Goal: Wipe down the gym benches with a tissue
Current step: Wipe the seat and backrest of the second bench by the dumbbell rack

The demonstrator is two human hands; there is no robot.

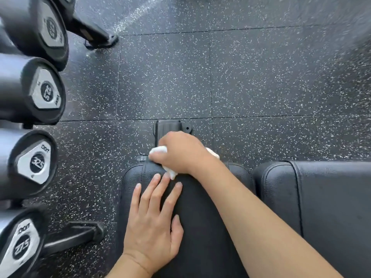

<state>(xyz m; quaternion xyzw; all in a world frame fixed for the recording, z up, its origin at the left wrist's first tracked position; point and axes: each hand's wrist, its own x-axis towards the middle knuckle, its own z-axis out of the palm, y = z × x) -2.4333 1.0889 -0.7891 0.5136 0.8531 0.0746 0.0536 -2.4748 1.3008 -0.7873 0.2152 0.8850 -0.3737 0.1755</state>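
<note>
Right hand: gripped crumpled white tissue at black padded bench end.
Left hand: flat, fingers spread, on bench.

You get even, fairly bright, diffuse light with no hard shadows; only a soft dark patch sits under your right hand on the black bench pad. A pale sheen streaks the speckled rubber floor toward the top left, near the rack foot. The dumbbell ends at the left edge bulge and smear from the wide lens. The top right corner blurs. The white tissue is nearly blown out.
</note>
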